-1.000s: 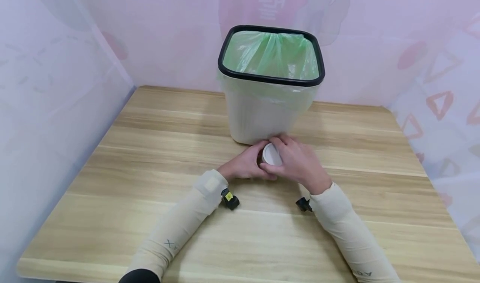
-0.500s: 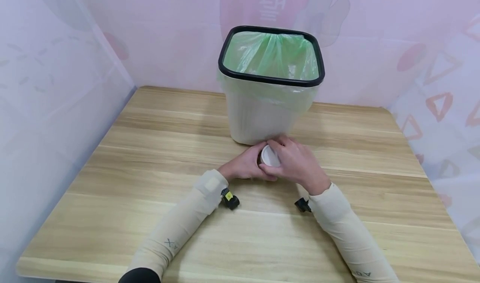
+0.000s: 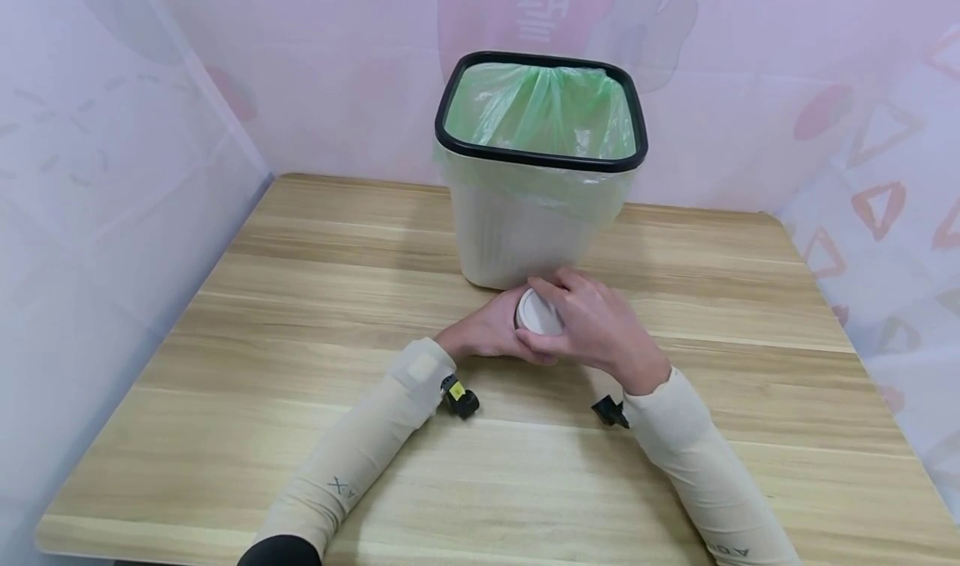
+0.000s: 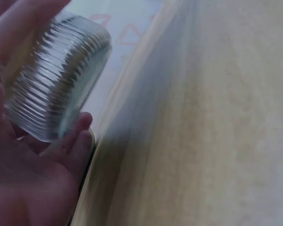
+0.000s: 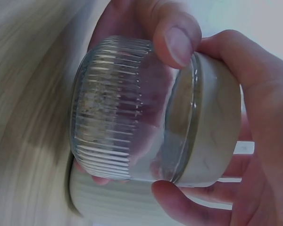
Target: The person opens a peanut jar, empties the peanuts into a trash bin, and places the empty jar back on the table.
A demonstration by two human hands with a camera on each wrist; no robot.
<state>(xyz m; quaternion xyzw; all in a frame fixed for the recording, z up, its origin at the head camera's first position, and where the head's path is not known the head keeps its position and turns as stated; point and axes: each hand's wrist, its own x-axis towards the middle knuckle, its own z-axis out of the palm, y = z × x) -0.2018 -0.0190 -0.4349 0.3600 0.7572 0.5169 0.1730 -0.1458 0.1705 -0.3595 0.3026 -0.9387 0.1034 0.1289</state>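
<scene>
Both hands are on a clear glass jar with a white lid, in front of the bin. My left hand holds the ribbed glass body from the left, its fingers partly hidden behind the glass in the right wrist view. From the other side, my right hand grips the lid, thumb and fingers curled round its edge. In the left wrist view, the jar is tilted and raised off the table. Through the glass no contents stand out.
A cream waste bin with a black rim and green plastic liner stands right behind the hands on the wooden table. Printed pale curtains enclose the back and sides. A small black camera sits at the left wrist.
The lid and the right hand's fingertips have shifted slightly left, and the right wrist has turned a little outward. The left forearm and the bin stay in place.
</scene>
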